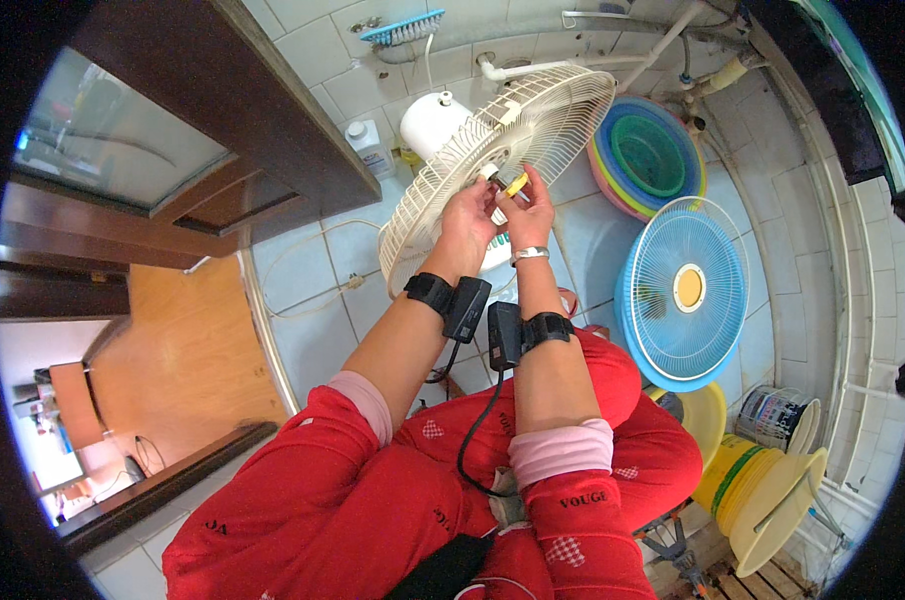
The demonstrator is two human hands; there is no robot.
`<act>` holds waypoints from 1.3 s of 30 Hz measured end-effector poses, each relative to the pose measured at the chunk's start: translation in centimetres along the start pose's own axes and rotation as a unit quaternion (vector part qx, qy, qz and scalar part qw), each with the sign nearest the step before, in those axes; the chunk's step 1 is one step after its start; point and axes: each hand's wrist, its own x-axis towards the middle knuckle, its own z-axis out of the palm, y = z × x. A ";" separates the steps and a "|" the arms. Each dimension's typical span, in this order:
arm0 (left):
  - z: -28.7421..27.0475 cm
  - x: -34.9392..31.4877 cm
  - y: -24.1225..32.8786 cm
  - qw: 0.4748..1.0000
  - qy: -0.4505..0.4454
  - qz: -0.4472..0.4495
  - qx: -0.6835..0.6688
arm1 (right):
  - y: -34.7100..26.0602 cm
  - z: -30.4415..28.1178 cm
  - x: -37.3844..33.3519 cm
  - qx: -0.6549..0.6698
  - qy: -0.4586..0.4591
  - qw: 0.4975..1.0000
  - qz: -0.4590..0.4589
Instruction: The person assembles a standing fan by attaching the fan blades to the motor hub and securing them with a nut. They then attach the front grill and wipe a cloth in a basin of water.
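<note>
A white electric fan (pixel 433 122) stands before me with its round rear wire grille (pixel 565 92) tilted up and no blades on it. Both hands meet at the hub, where a small white part (pixel 488 171) and a dark shaft show. My right hand (pixel 529 216) pinches a small yellow piece (pixel 516 184), too small to tell its kind, beside the shaft. Close against the hub, my left hand (pixel 463 225) has its fingers bent together; what they grip is hidden. The front grille (pixel 713 250) with a yellow centre disc lies on a blue basin (pixel 628 335) at the right.
Nested coloured basins (pixel 621 195) stand at the back right. Yellow buckets (pixel 748 480) and a paint bucket (pixel 773 418) are at the lower right. A white bottle (pixel 370 148) stands behind the fan. A power cord (pixel 318 290) trails over the tiles. A dark wooden door (pixel 273 110) is at left.
</note>
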 end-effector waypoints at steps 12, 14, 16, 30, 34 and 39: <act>-1.8 1.3 -0.3 0.993 -0.116 0.001 -0.037 | -0.6 -3.1 -0.7 0.382 -0.151 0.893 0.185; -1.8 1.3 -0.6 0.993 -0.111 0.015 -0.022 | -0.3 -3.0 -0.5 0.377 -0.134 0.896 0.191; -1.7 1.4 -0.6 0.991 -0.130 0.018 -0.027 | -0.2 -2.9 -0.4 0.387 -0.147 0.891 0.187; -1.6 3.3 -1.4 0.995 -0.030 0.018 -0.089 | -0.4 -2.1 -0.3 0.382 -0.136 0.895 0.185; -1.8 3.4 -1.3 0.996 -0.040 0.014 -0.076 | -0.3 -2.1 -0.2 0.373 -0.137 0.900 0.179; -1.4 2.8 -1.3 0.996 -0.048 0.023 -0.067 | -0.5 -1.9 -0.2 0.353 -0.130 0.909 0.179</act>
